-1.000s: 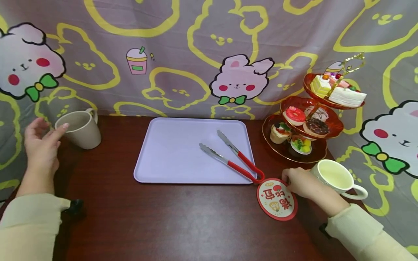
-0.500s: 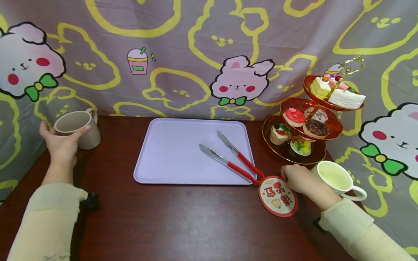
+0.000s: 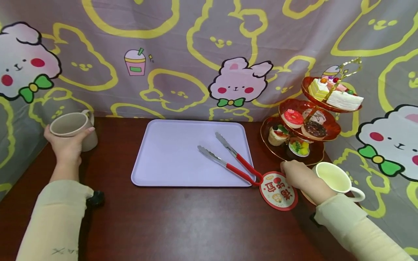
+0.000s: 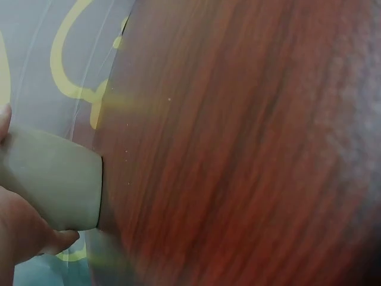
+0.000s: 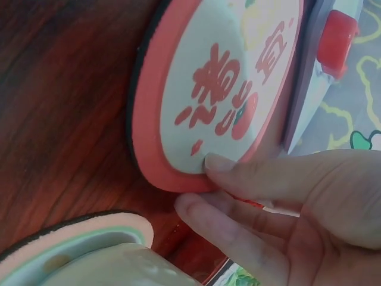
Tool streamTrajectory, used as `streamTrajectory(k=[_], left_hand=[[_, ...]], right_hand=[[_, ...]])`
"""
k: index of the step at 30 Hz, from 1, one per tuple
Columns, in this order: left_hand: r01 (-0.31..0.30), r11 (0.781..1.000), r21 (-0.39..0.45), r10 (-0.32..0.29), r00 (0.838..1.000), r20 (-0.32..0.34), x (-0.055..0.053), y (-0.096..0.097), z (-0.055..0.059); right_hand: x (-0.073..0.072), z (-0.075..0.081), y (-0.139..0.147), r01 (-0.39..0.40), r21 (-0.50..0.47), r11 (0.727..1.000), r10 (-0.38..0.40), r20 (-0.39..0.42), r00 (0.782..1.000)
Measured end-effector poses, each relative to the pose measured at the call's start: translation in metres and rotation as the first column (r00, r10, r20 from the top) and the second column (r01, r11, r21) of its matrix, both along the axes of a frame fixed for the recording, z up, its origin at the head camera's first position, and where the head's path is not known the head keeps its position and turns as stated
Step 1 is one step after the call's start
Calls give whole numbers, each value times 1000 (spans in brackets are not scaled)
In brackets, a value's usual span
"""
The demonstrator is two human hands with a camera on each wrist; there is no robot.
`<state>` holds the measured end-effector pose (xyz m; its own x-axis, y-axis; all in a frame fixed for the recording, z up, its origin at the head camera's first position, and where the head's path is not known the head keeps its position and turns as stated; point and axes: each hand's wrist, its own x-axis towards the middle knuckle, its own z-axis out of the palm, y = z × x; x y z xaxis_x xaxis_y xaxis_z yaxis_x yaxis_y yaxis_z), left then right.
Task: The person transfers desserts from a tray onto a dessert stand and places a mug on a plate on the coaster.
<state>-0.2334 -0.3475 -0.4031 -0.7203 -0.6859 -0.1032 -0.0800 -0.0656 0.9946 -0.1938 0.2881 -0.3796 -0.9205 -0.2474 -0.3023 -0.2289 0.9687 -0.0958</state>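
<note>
A taupe mug (image 3: 88,139) stands upright at the far left of the table, its handle toward the back. My left hand (image 3: 66,146) grips it, thumb on the right side and fingers on the left. In the left wrist view the mug's base (image 4: 80,190) meets the wooden surface. My right hand (image 3: 302,177) pinches a round red-rimmed coaster (image 3: 277,192) at its edge; the right wrist view has the thumb on the coaster's printed top (image 5: 202,113) and fingertips at its rim. Just right of this hand, a cream mug (image 3: 336,177) sits on another coaster (image 3: 307,197).
A lilac tray (image 3: 166,156) lies at the middle back, with red-handled tongs (image 3: 240,174) spread across its right side and corner. Behind the right hand rises a red three-tier stand (image 3: 321,136) of cakes, donuts and tarts. A patterned curtain (image 3: 183,47) hangs behind the table.
My left hand has moved right and closed round the taupe mug. The pinched coaster has shifted slightly away from me, and another coaster now shows beneath the cream mug.
</note>
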Motion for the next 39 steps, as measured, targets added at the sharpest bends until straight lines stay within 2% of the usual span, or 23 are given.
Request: streamTrajectory(k=[5,12,21,26,29,32,35,39], left_hand=[[-6,999,-50,8,999,38,-1,1,-1],[-27,997,-78,36,993,110,-2,-1,1],[-14,994,-109,27,993,117,-1,-2,2],[-12,994,-110,28,990,138,4,-6,1],[-27,994,-109,40,992,120,7,-8,5],[-37,993,-112,45,997,64,7,-8,10],[-39,992,-119,44,998,37,7,-7,17],[-31,989,-144,39,998,51,8,-6,24]], right_hand=[[-2,-2,1,1,13,1000,-1,-10,1000],[-5,-2,3,21,-7,1000,-21,18,1000],[-2,-2,6,14,-42,999,-16,-27,1000],[-1,-3,6,14,-48,999,-15,-22,1000],[-1,-3,5,13,-53,999,-14,-23,1000],[-2,-3,6,17,-52,998,-18,-23,1000],[-2,-3,6,22,-53,998,-23,-13,1000],[-2,-2,7,26,-57,998,-26,-3,1000]])
